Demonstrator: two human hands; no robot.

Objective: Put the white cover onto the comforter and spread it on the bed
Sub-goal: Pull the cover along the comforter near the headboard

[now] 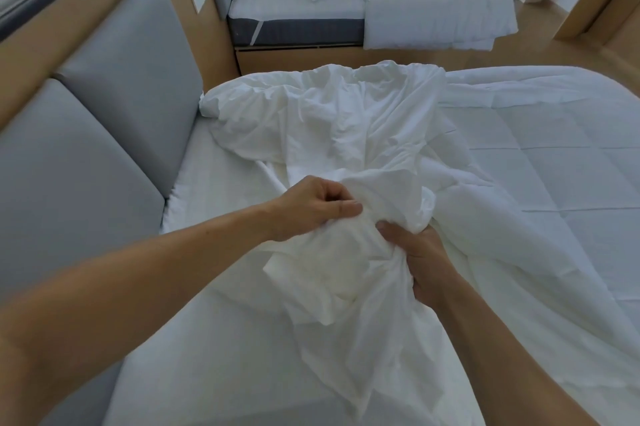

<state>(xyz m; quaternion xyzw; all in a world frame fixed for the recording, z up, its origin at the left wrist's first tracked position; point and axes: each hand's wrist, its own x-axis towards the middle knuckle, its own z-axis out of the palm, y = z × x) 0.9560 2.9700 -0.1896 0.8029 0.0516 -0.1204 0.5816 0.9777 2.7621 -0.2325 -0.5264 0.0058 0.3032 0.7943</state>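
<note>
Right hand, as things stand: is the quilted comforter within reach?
Probably yes. The comforter lies open beside the right hand, only loose fabric between; but that hand grips the bunched white cover and must let go first.

Cover (332, 134) bunched on bed (221, 339), comforter (540, 155) to its right; headboard (114, 106) left; second bed (298, 6) behind
</note>
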